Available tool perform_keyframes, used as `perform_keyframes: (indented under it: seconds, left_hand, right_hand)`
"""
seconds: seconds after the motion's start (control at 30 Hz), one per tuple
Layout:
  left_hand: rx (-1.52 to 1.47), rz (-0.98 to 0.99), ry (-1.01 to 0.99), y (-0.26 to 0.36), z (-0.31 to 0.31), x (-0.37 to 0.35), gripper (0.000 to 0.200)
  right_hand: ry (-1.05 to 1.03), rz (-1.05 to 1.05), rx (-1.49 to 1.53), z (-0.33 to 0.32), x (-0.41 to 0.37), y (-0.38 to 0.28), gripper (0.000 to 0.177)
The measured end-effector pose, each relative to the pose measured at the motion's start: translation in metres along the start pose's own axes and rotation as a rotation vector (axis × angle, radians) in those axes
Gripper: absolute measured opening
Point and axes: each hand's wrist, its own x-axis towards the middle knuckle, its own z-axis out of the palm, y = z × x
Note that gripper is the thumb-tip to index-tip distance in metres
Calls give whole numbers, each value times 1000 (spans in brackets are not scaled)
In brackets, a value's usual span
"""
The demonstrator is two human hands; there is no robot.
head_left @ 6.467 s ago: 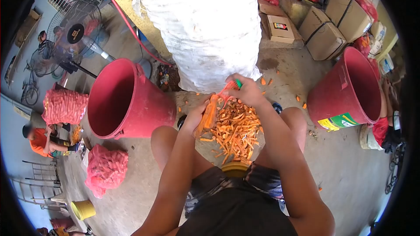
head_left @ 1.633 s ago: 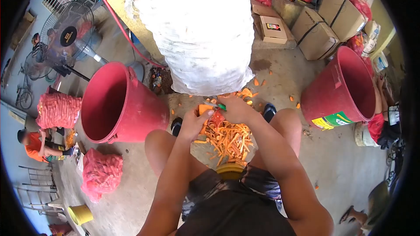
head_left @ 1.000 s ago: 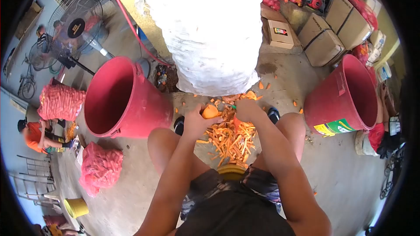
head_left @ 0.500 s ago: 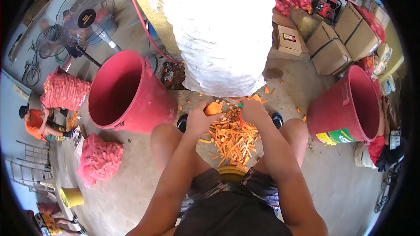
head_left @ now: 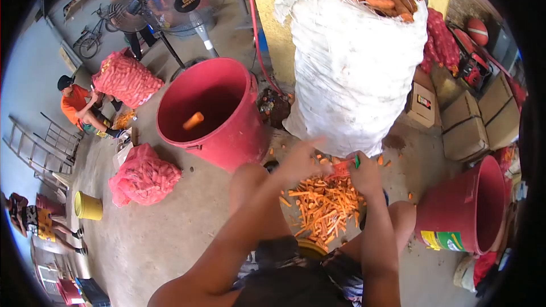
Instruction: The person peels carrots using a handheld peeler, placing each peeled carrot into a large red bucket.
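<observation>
Ok so your left hand [head_left: 300, 165] was pretty blurry by the pile of orange strips [head_left: 327, 210], fingers looking loosely spread, while your right hand [head_left: 365, 177] had its fingers curled around a green-ended tool [head_left: 357, 161]. The carrot [head_left: 193, 120] showed tilted within the mouth of the red bin [head_left: 227, 139] on your left, couldn't tell if it was touching the wall.

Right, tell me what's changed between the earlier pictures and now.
An orange piece, apparently the one the left hand held, has gone left and shows within the mouth of the left red bin; that hand is now open, blurred by motion. The view has swung left. The right hand keeps hold of the green-handled tool; the orange strips and white sack stay put.
</observation>
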Motion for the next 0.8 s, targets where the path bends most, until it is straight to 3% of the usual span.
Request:
perform_keyframes:
  seconds: [0.03, 0.1, 0.17, 0.2, 0.27, 0.33, 0.37, 0.4, 0.47, 0.53, 0.57, 0.63, 0.8]
  left_hand:
    - [90, 89, -25, 4, 28, -11, 73]
    - [197, 180, -23, 7, 47, -10, 73]
    - [-88, -284, -254, 12, 51, -8, 52]
    - [7, -302, -108, 5, 54, -7, 44]
    - [-536, -538, -44, -9, 44, 8, 38]
    - [-1257, -511, 166, -45, 49, 12, 31]
    - [-1307, -556, 257, -39, 40, 17, 31]
    - [-1381, -672, 359, -18, 23, 18, 30]
    - [-1499, -590, 329, -20, 21, 16, 29]
    - [-1613, -504, 316, -18, 28, 15, 27]
    - [-1601, -494, 356, -15, 30, 16, 28]
    - [-1589, -484, 387, -13, 34, 17, 29]
    - [-1595, -489, 430, -4, 43, 18, 36]
  right_hand:
    - [55, 20, 45, 2, 2, -7, 19]
    - [124, -150, 95, 15, 6, 1, 21]
    - [44, 92, 321, 9, -1, -16, 39]
    - [37, 42, 466, 9, 0, -7, 39]
    - [33, 55, 487, -5, -6, -15, 33]
    - [-1, 90, 491, -13, -8, -18, 19]
    - [14, 122, 489, -9, -12, -12, 19]
    - [-27, 28, 460, 1, -13, -3, 18]
    - [-58, -47, 429, 20, -13, 5, 17]
    - [-96, -168, 684, 37, -14, -3, 19]
    - [-88, -157, 686, 38, -15, -10, 19]
    - [-241, 71, 688, 27, -17, -32, 22]
    - [-182, -33, 956, 65, -5, -15, 17]
